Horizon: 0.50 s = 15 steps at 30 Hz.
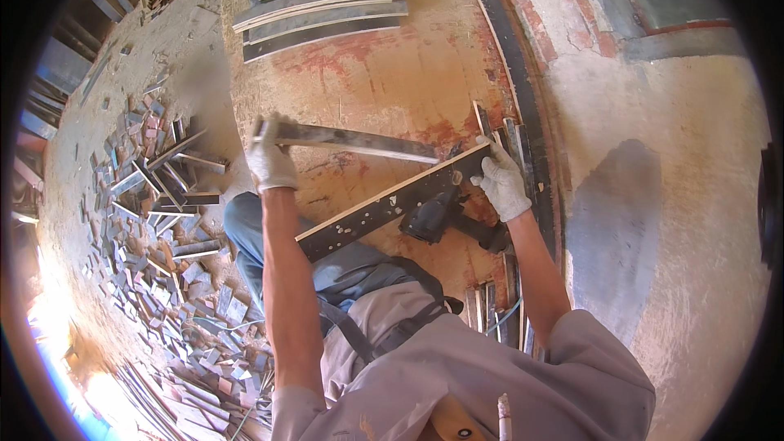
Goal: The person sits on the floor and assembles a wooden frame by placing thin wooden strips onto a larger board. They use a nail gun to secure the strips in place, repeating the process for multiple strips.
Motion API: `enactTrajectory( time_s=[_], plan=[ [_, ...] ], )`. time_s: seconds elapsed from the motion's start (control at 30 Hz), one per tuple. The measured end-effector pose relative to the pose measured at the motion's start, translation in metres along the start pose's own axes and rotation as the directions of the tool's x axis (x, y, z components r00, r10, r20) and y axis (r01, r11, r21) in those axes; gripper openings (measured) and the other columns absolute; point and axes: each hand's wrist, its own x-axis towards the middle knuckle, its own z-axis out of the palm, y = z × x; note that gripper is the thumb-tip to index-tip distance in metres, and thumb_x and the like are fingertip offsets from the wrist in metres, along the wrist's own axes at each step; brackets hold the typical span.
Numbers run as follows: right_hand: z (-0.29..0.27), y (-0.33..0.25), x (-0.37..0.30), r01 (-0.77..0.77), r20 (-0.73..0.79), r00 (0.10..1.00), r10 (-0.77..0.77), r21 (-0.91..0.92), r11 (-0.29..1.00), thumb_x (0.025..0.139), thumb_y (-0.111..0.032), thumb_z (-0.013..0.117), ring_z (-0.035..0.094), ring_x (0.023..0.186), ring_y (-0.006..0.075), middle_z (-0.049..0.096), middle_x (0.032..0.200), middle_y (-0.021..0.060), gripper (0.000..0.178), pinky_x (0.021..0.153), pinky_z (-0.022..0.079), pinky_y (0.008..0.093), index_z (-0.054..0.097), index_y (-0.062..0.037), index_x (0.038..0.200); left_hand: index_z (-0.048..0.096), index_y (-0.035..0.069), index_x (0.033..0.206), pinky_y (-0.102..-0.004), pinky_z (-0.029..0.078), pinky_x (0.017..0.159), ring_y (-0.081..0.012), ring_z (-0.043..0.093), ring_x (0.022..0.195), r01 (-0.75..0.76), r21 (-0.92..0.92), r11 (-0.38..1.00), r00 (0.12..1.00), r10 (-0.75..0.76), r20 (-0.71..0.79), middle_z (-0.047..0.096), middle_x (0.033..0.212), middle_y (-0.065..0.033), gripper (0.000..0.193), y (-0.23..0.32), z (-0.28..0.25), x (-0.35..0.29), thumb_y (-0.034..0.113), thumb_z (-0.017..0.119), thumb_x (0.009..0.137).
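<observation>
My left hand [271, 157], in a pale work glove, grips the left end of a narrow dark wooden strip [351, 140] with a light edge. That strip slants toward the middle of the work board and is slightly blurred. My right hand [504, 184], also gloved, is closed on the upper right end of a black plywood strip [392, 202] speckled with white spots. This strip runs diagonally down to the left, over my lap. Partly hidden under it lies a dark power tool [433, 216], whose exact kind I cannot make out.
Several dark boards [327, 12] lie stacked at the far end of the reddish-stained board [359, 65]. A heap of small offcuts [175, 237] covers the floor at left. More strips [523, 151] stand along a long dark rail [523, 90] at right, beside a wall [686, 155].
</observation>
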Motion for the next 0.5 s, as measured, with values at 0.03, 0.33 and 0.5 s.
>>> enactTrajectory(
  time_s=[0.03,0.33,0.5],
  plan=[
    [-0.005,-0.003,-0.005,0.01,0.018,1.0,-0.01,-0.019,1.0,0.101,-0.01,0.064,0.066,0.092,0.014,0.068,0.114,0.0054,0.046,0.071,0.053,0.0295,0.053,-0.0051,0.145,0.049,-0.007,0.137,-0.0419,0.06,0.077,-0.0268,0.071,0.087,-0.133,-0.004,0.991,0.991,0.133,-0.012,0.071,0.1,-0.0163,0.05,0.018,0.026,-0.011,0.004,0.07,0.093],
    [-0.025,0.005,0.0,0.083,0.107,0.991,-0.085,0.031,0.996,0.1,-0.021,0.067,0.065,0.104,0.0147,0.065,0.121,0.0036,0.053,0.076,0.052,0.0284,0.049,-0.0051,0.147,0.056,0.001,0.134,-0.0285,0.059,0.089,-0.0199,0.069,0.1,-0.582,0.463,0.668,0.74,0.201,0.641,0.07,0.117,-0.0147,0.041,0.096,0.171,-0.051,0.002,0.068,0.095],
    [-0.02,-0.023,-0.007,0.168,0.003,0.986,-0.168,0.032,0.985,0.102,-0.018,0.063,0.068,0.103,0.0184,0.065,0.125,0.0078,0.051,0.085,0.058,0.0323,0.047,-0.0032,0.149,0.056,0.005,0.112,-0.0476,0.056,0.062,-0.0323,0.071,0.075,-0.498,0.809,0.312,0.805,-0.181,0.565,0.07,0.092,-0.0206,0.023,0.001,0.174,-0.079,0.02,0.066,0.098]
  ],
)
